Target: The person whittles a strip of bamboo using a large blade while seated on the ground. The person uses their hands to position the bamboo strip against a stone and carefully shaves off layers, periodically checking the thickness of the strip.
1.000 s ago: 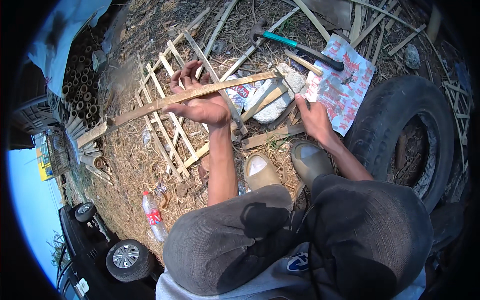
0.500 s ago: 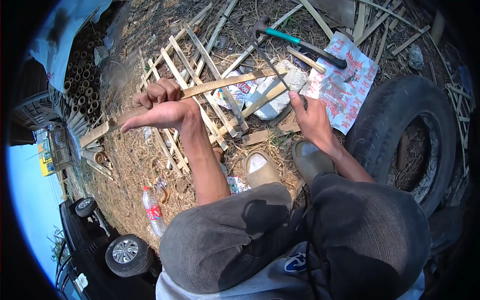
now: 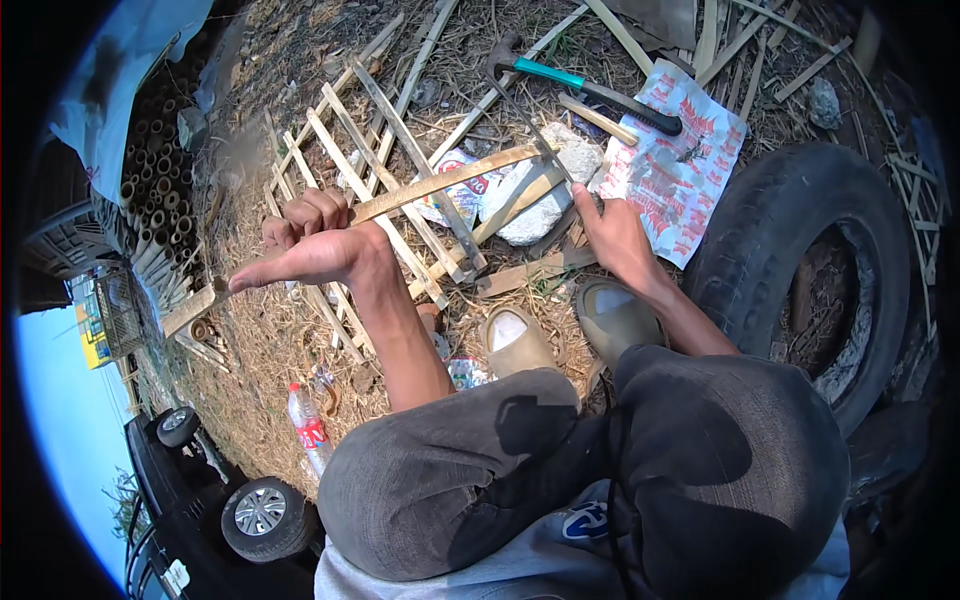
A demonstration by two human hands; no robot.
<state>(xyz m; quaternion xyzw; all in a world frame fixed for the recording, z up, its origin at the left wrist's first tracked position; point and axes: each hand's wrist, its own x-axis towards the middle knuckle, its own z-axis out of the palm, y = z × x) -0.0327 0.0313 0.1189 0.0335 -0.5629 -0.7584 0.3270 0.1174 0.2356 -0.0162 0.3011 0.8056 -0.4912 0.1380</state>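
Note:
My left hand (image 3: 318, 232) is closed around a long, flat bamboo strip (image 3: 450, 180), its thumb stretched along it. The strip slants from the lower left up to the right, its far end above a pale rock (image 3: 522, 212). My right hand (image 3: 617, 240) grips a tool with a long, thin, dark blade (image 3: 545, 145); the handle is hidden in the fist. The blade crosses the strip near its right end, but I cannot tell whether they touch. Beneath the strip, a lattice of crossed bamboo slats (image 3: 385, 165) lies on the ground.
A hammer (image 3: 580, 85) with a green and black handle lies partly on a red-and-white printed sheet (image 3: 672, 170). An old tyre (image 3: 740, 260) stands close on my right. A plastic bottle (image 3: 308, 425) lies left of my knee. Bamboo poles (image 3: 158, 180) are stacked at far left.
The dark blade now shows shorter beyond the strip, its far end nearer the hammer head. Both hands keep their hold, and the whole view has shifted slightly.

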